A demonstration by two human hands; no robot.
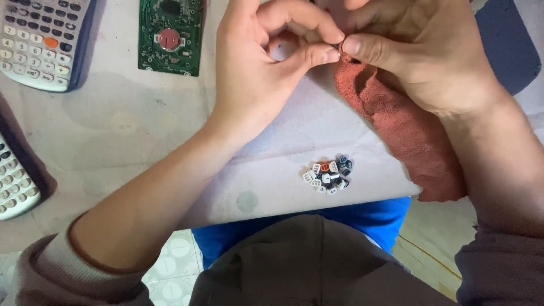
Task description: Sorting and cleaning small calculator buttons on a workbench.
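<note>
My left hand (pixel 260 68) and my right hand (pixel 419 51) meet at the top of the head view. Their fingertips pinch one tiny dark key cap (pixel 338 45) between them. A reddish-brown cloth (pixel 408 130) hangs from under my right hand down over the table's front edge. Close to that edge lies a small pile of loose calculator key caps (pixel 328 174), white, dark and one orange, below both hands.
A green circuit board (pixel 170 35) with a round coin cell lies at the top. A grey calculator (pixel 39 39) sits at the top left, another calculator (pixel 14 181) at the left edge. A dark blue pad (pixel 510 51) lies at right. The table cover (pixel 130 124) is pale and stained.
</note>
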